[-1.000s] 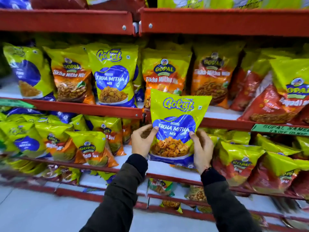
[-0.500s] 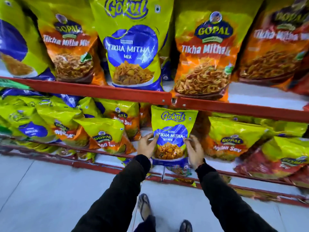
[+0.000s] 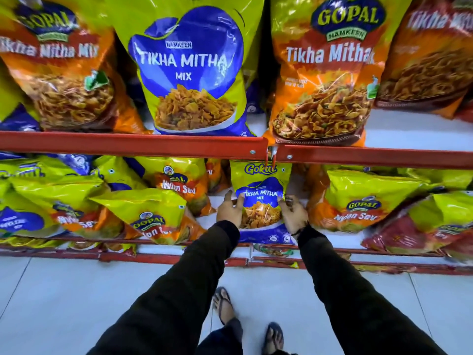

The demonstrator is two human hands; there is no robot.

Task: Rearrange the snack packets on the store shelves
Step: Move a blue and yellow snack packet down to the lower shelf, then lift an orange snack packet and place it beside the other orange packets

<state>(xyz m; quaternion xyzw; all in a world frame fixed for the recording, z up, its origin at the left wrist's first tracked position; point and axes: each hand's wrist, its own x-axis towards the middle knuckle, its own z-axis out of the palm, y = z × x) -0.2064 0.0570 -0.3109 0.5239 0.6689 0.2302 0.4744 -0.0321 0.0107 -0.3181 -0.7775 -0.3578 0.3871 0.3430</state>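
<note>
A small yellow and blue Gokul Tikha Mitha Mix packet (image 3: 260,185) stands upright on the lower shelf (image 3: 330,239), under the joint of the red shelf rail (image 3: 128,144). My left hand (image 3: 229,210) grips its left edge and my right hand (image 3: 293,213) grips its right edge. Yellow and orange Gopal Nylon Sev packets lie to its left (image 3: 176,183) and right (image 3: 358,201). On the shelf above stands a large Gokul Tikha Mitha Mix bag (image 3: 189,67) between two orange Gopal Tikha Mitha bags (image 3: 325,73).
More yellow packets (image 3: 51,201) crowd the lower shelf at the left, and red packets (image 3: 419,234) lie at the right. A bottom shelf edge (image 3: 166,258) runs just above the pale tiled floor (image 3: 64,303). My feet in sandals (image 3: 222,303) stand close to the shelving.
Both hands have carried the small Gokul packet down and back, from in front of the upper rail onto the lower shelf. My view has moved closer and tilted down.
</note>
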